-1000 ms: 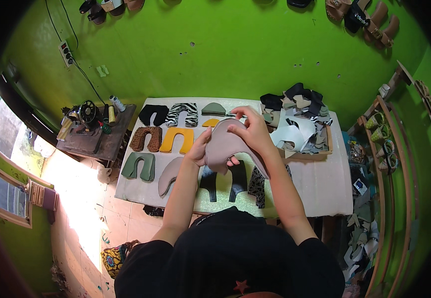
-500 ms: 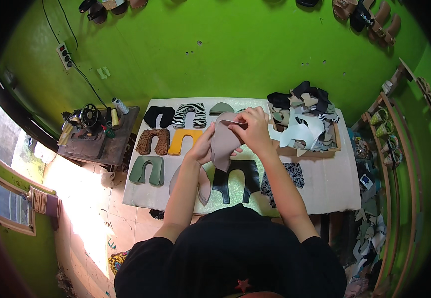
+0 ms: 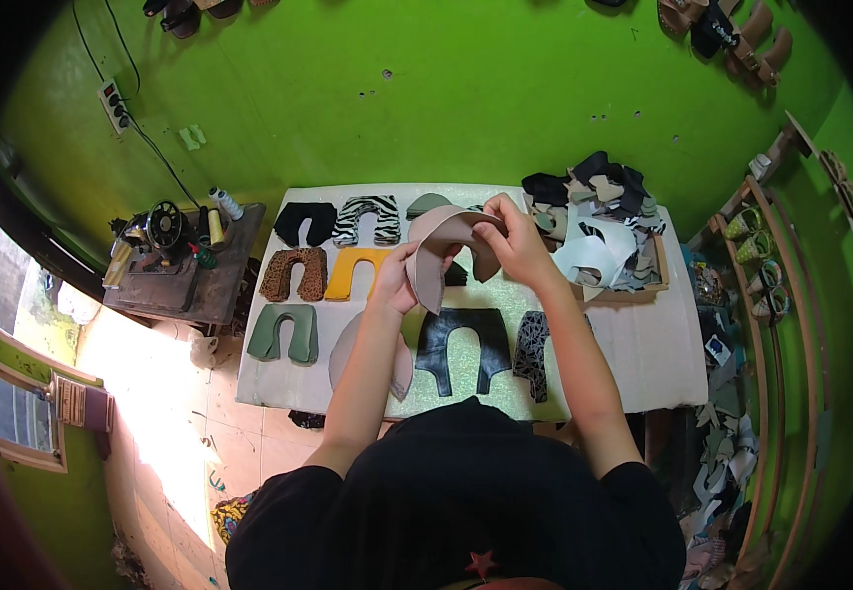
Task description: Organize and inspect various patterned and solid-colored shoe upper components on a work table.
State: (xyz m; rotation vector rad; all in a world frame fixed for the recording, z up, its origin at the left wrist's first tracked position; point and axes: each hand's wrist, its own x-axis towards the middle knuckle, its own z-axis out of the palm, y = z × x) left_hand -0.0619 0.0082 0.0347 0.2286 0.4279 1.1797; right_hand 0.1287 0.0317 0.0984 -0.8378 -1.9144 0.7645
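Note:
Above the middle of the table I hold up a curved, U-shaped taupe piece of leather-like material [image 3: 434,248]. My left hand [image 3: 399,279] is closed on its left end, and my right hand [image 3: 515,242] pinches its right side. On the table nearby lie U-shaped pieces: black [image 3: 305,224], zebra-striped [image 3: 367,218], leopard-spotted [image 3: 293,273], yellow [image 3: 348,271], green [image 3: 282,332] and shiny black [image 3: 464,349]. A grey-and-black patterned piece [image 3: 532,359] is partly behind my right forearm. Another taupe piece [image 3: 353,356] shows partly behind my left forearm.
A shallow box [image 3: 661,287] full of white, grey and black scraps stands at the table's right. An old sewing machine [image 3: 156,231] with thread cones is on a stand at left. At right are a wooden rack [image 3: 776,393] with green sandals and a scrap heap [image 3: 727,472].
The taupe piece has been spread into an open arch. My right hand has shifted slightly right with its edge, and the whole view has moved a little.

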